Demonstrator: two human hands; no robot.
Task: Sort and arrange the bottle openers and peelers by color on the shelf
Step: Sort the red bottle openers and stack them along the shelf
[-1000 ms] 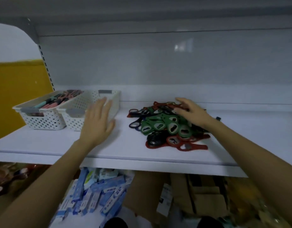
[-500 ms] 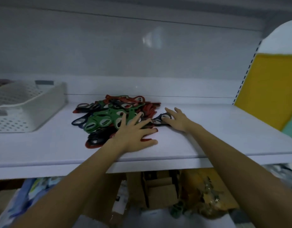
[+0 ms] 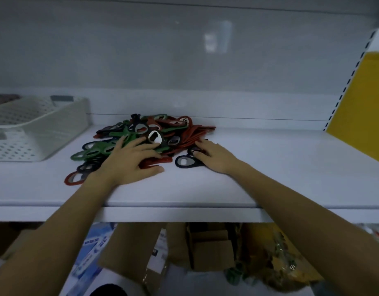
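Note:
A mixed pile of bottle openers (image 3: 150, 135) in green, red and dark blue lies on the white shelf (image 3: 259, 167). My left hand (image 3: 129, 161) rests flat on the pile's front, its fingers spread over green and red openers. My right hand (image 3: 214, 154) lies at the pile's right edge, with its fingertips on a dark blue opener (image 3: 185, 161) that sits apart from the heap. A red opener (image 3: 72, 178) lies at the front left of the pile.
A white perforated basket (image 3: 45, 127) stands on the shelf to the left. A yellow side panel (image 3: 363, 112) closes off the right end. Below the shelf lie cardboard boxes (image 3: 207, 244) and blue packets (image 3: 90, 253).
My left hand left the basket and came to rest on the pile. My right hand moved from the pile's top to its right edge, and a dark blue opener now sits apart from the heap.

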